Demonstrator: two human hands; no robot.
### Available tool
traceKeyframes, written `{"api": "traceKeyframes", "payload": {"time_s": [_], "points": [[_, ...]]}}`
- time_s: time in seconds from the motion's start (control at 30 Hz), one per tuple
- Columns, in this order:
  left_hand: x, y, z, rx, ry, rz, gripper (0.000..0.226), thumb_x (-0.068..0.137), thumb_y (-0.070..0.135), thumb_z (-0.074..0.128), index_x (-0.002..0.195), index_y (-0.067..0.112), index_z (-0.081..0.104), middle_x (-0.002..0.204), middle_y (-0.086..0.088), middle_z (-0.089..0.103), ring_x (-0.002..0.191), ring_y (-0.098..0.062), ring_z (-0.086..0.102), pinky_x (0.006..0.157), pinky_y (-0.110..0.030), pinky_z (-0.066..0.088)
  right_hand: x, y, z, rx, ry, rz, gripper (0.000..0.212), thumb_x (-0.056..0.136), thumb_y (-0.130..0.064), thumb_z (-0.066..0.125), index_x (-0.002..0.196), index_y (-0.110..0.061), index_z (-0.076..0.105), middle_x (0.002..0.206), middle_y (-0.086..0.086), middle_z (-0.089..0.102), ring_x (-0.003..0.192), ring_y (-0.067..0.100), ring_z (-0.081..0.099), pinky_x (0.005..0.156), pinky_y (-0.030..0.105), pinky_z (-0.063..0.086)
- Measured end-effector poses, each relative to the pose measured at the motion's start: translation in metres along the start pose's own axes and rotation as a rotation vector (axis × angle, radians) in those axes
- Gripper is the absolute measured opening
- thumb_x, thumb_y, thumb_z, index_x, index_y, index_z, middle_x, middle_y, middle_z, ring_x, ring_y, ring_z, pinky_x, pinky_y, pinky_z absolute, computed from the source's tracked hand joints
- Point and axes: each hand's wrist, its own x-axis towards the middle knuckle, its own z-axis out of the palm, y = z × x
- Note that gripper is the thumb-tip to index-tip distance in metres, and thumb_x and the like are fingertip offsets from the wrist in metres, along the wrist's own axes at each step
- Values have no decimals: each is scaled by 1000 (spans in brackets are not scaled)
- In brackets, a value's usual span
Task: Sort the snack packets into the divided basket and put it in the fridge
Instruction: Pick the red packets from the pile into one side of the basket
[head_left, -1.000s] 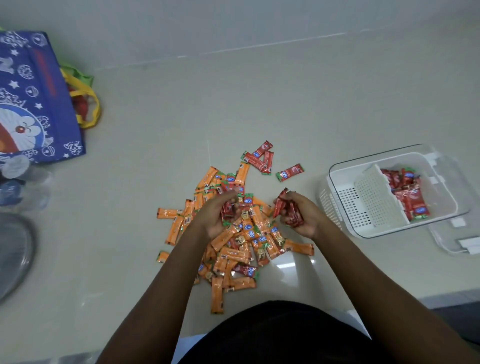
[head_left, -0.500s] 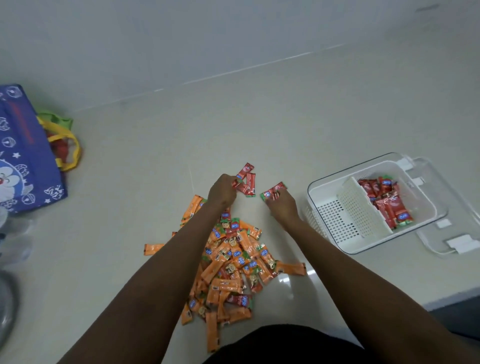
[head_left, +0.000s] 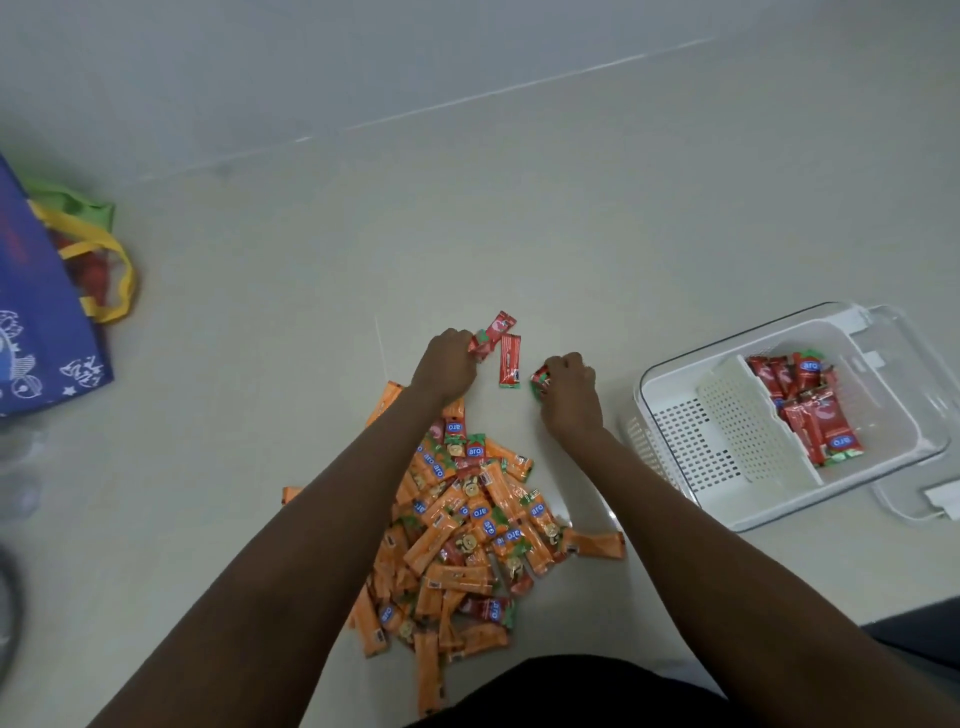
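- Reaching past the heap, our left hand (head_left: 448, 364) curled its fingers round red packets (head_left: 485, 340) on the floor, at the heap's far edge.
- Our right hand (head_left: 569, 387) was clenched on more red packets (head_left: 540, 382), just right of a loose red packet (head_left: 509, 360) lying flat between our two hands.
- We had the pile of orange packets (head_left: 467, 525), with a few red ones mixed in, lying between our forearms.
- We saw the divided basket (head_left: 670, 379) well to the right on the floor, red packets (head_left: 810, 410) filling its far compartment only, beyond the perforated divider (head_left: 748, 421).
- We noted a clear lid (head_left: 904, 499) partly under the basket, and a blue bag (head_left: 36, 312) far left.
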Motion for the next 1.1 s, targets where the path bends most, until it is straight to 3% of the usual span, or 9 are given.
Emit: {"api": "traceKeyframes", "payload": {"time_s": [0.07, 0.17, 0.3, 0.4, 0.53, 0.77, 0.93, 1.0, 1.1], "points": [[6, 2, -9, -163, 23, -95, 23, 96, 19, 49, 101, -1, 60, 99, -18, 63, 92, -34, 59, 80, -42, 47, 1, -2, -3, -5, -34, 52, 33, 87, -5, 50, 119, -4, 48, 120, 18, 46, 110, 36, 44, 79, 42, 42], [12, 6, -18, -370, -9, -245, 26, 100, 22, 45, 120, 5, 50, 106, -7, 60, 91, -22, 57, 75, -34, 46, 5, -3, -6, 29, -132, 127, 36, 84, -15, 58, 114, -2, 44, 115, 20, 52, 107, 37, 50, 79, 39, 41], [17, 13, -17, -367, -42, -233, 31, 99, 19, 48, 126, 6, 42, 113, -12, 60, 91, -22, 58, 70, -33, 47, 11, -5, -8, 137, -208, 137, 23, 81, -21, 61, 95, -4, 54, 94, 13, 62, 88, 30, 59, 63, 32, 40], [21, 19, -10, -316, -21, -186, 40, 94, 26, 59, 123, 4, 44, 108, -8, 59, 91, -23, 56, 71, -31, 41, 15, -14, -14, 337, -214, 175, 15, 82, -23, 61, 77, -12, 54, 69, -1, 55, 71, 20, 54, 53, 27, 37], [29, 16, 1, -225, -8, -171, 38, 83, 27, 70, 111, 5, 57, 108, -13, 66, 99, -30, 61, 75, -30, 41, 21, -22, -14, 539, -196, 253, 15, 85, -25, 59, 90, -11, 57, 82, 2, 61, 76, 20, 57, 66, 31, 44], [27, 6, -4, -260, -11, -296, 31, 89, 31, 62, 87, 0, 66, 87, -17, 65, 81, -30, 62, 66, -28, 40, 41, -29, -7, 478, -118, 306, 27, 80, -31, 70, 89, -12, 53, 84, 3, 61, 76, 20, 58, 60, 29, 42], [-17, 4, -15, -713, 162, -502, 17, 94, 30, 55, 96, 14, 60, 87, -3, 65, 80, -24, 63, 65, -30, 49, 48, -44, 4, 283, -112, 304, 55, 73, -54, 72, 100, -9, 53, 89, 4, 59, 81, 20, 58, 57, 29, 39], [-49, 4, -18, -921, 210, -558, 20, 92, 35, 59, 105, 20, 61, 96, -1, 69, 88, -22, 67, 78, -37, 55, 45, -45, 8, 202, -98, 272, 53, 77, -50, 69, 105, -8, 54, 98, 7, 62, 92, 25, 60, 66, 32, 44], [-106, 0, -14, -1183, 233, -612, 24, 89, 35, 65, 110, 21, 62, 100, -5, 73, 91, -26, 71, 81, -46, 58, 36, -45, 11, 138, -131, 161, 30, 84, -35, 62, 95, -7, 59, 100, 11, 65, 93, 27, 60, 70, 32, 43]]}}
